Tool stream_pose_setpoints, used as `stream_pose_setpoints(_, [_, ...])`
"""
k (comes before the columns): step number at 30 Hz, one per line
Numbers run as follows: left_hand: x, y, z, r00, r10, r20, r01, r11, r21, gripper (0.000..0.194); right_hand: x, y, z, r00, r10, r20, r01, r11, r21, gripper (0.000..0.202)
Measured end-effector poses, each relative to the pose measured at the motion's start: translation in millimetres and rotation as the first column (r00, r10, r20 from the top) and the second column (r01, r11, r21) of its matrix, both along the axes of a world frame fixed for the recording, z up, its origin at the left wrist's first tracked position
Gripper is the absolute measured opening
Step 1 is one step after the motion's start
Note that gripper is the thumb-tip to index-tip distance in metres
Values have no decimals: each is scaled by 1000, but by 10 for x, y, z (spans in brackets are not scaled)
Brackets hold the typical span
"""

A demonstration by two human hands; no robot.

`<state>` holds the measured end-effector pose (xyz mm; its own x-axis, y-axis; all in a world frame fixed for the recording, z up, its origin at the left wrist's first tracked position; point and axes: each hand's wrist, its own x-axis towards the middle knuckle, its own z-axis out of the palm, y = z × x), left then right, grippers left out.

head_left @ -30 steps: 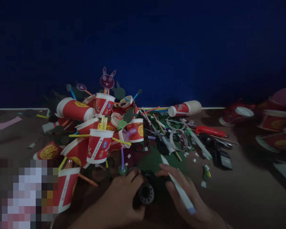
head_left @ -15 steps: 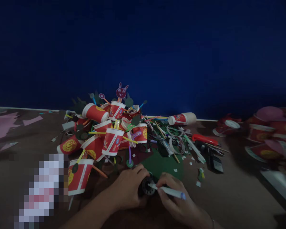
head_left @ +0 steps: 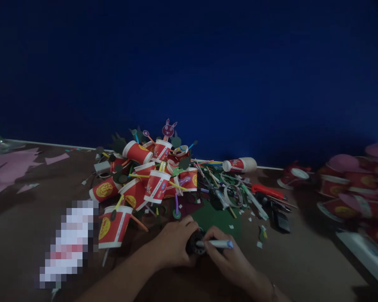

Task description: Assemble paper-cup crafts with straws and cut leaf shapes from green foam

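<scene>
My left hand point(head_left: 178, 241) is closed around a small dark round piece point(head_left: 195, 244) with a ring of small light-edged spots or holes, held low over the table. Between the fingers of my right hand point(head_left: 228, 256) is a white marker pen point(head_left: 220, 243) with a blue end. Its tip points left and meets the face of the dark round piece, near its middle. Just beyond both hands lies a sheet of green paper point(head_left: 222, 218). A purple straw point(head_left: 177, 203) with a round green end stands close to my left hand.
Red paper cups point(head_left: 157, 186) with straws and paper cut-outs pile up ahead on the left. Right of them lie clear tape rings point(head_left: 233, 196), a red-handled tool point(head_left: 267, 191) and a black stapler-like object point(head_left: 281, 221). More cups point(head_left: 334, 184) stand far right; pink paper point(head_left: 11, 170) lies far left.
The marker has turned to lie more level, and my right hand has shifted slightly left, closer to the round piece. My view has swung a little, so the cup pile appears further right.
</scene>
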<state>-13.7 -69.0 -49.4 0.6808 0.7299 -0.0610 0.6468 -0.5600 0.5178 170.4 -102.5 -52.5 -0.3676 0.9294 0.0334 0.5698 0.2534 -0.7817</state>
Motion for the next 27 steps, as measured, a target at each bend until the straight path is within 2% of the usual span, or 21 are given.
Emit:
stream_pose_setpoints(5, [1,-7,28,999,9,-37,-9,1000,5,34,-45,89,47,999,-38,-35,34,993,-111,16])
stream_pose_setpoints(11, [-27,12,39,998,-6,-57,7,1000,21,36,-145,220,220,999,-31,30,37,977,-209,17])
stream_pose_setpoints(15, [-44,25,26,999,-10,-46,13,998,68,40,-188,316,296,982,47,182,-14,984,-178,13])
stream_pose_setpoints(18, [-54,27,42,1000,11,-29,-10,999,31,47,-208,367,319,946,93,312,-40,984,-172,13])
stream_pose_setpoints(23, [-72,16,89,998,18,53,-17,1000,-16,44,-281,359,435,845,124,520,-127,991,-30,16])
stream_pose_setpoints(27, [-82,21,66,997,19,76,-19,1000,0,43,-354,309,550,754,112,647,-159,987,14,16])
